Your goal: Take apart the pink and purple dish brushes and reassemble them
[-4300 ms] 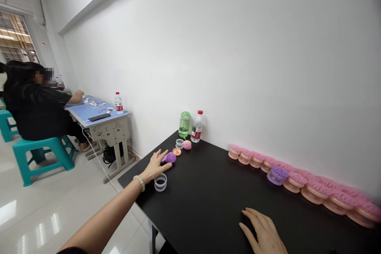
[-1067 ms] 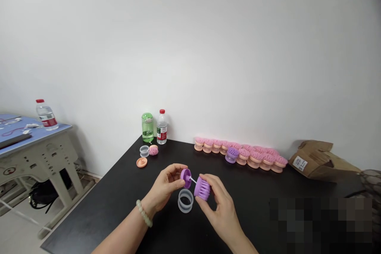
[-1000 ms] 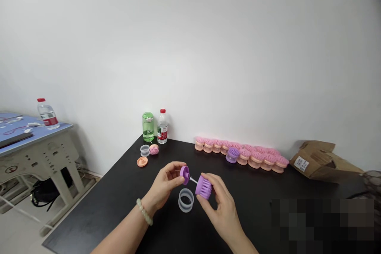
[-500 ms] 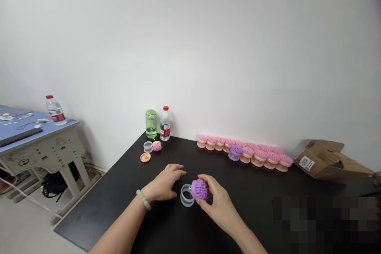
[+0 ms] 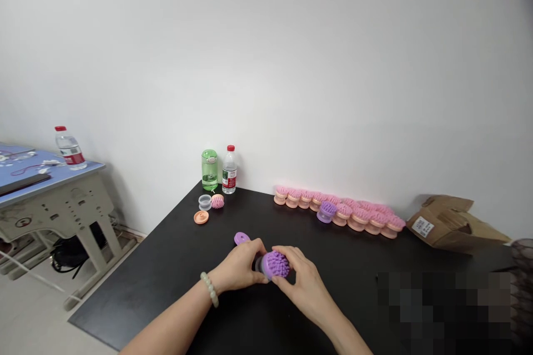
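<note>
My right hand (image 5: 306,283) grips a purple bristled scrubber head (image 5: 276,264) between thumb and fingers, bristles facing right and toward me. On its left side, my left hand (image 5: 237,267) is closed around a translucent ring (image 5: 259,264), mostly hidden by the fingers. The ring and the scrubber head are against each other; whether they are joined I cannot tell. Just behind my left hand a purple disc (image 5: 241,238) with a hole in its middle lies on the black table (image 5: 166,283). My left wrist wears a beaded bracelet.
Pink scrubbers (image 5: 358,218) line the wall, with one assembled purple scrubber (image 5: 327,212) in front. Back left are a green bottle (image 5: 209,169), a water bottle (image 5: 229,171), a clear ring (image 5: 205,203), a pink scrubber head (image 5: 217,201) and an orange disc (image 5: 201,217). A cardboard box (image 5: 453,224) stands right.
My left hand has moved right and closed on the translucent ring, which stood on the table beside the scrubber head. The purple disc, mostly covered before, now shows. The view has shifted slightly.
</note>
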A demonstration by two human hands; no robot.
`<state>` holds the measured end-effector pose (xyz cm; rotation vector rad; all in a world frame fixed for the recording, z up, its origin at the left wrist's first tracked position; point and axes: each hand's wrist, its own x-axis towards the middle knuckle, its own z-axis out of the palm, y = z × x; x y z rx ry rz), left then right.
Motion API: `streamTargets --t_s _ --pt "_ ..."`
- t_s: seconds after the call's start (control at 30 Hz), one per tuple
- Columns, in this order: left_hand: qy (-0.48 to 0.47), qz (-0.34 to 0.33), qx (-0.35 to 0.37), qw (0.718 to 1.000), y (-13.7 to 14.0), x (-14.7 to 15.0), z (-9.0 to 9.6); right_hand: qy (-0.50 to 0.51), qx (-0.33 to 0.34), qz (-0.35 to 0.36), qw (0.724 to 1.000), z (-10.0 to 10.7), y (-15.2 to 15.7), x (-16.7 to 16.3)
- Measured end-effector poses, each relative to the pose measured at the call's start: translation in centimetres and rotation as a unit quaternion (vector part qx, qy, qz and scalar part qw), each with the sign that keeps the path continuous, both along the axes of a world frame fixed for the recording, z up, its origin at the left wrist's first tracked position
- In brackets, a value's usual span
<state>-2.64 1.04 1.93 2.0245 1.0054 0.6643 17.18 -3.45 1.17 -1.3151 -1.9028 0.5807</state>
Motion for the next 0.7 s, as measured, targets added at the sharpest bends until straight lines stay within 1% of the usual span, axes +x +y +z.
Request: streamTargets --t_s 0.1,0.17,0.27,0.3,0.47,0.57,0.63,0.7 --pt "-0.043 -0.014 -0.037 0.998 0.1 0.0 -0.1 0.025 -0.001 -0.006 1.0 0.5 0.1 0.2" --pt "-0.118 -0.038 -0.081 0.989 0.0 0.1 -0.1 0.06 -0.003 0.004 0.998 0.7 0.1 0.4" --pt "-0.256 -0.075 -0.152 0.952 -0.3 0.3 0.4 0.111 -0.007 0.033 0.993 1.0 -0.1 0.5" --pt "-0.283 -0.079 -0.164 0.942 -0.5 0.3 0.7 0.121 -0.009 0.041 0.992 1.1 -0.2 0.6" --pt "-0.292 -0.074 -0.183 0.936 -1.0 0.3 1.5 0.114 -0.012 0.054 0.992 1.7 -0.5 0.9" --pt "-0.299 -0.071 -0.219 0.926 -1.0 0.2 1.4 0.083 0.0 0.061 0.995 2.0 -0.7 1.1" --pt "-0.308 -0.066 -0.247 0.916 -1.0 0.3 1.1 0.06 0.02 0.084 0.995 2.2 -0.8 1.2" --pt "-0.315 -0.068 -0.278 0.905 -1.0 0.4 0.8 0.042 0.065 0.126 0.989 2.4 -0.9 1.3"
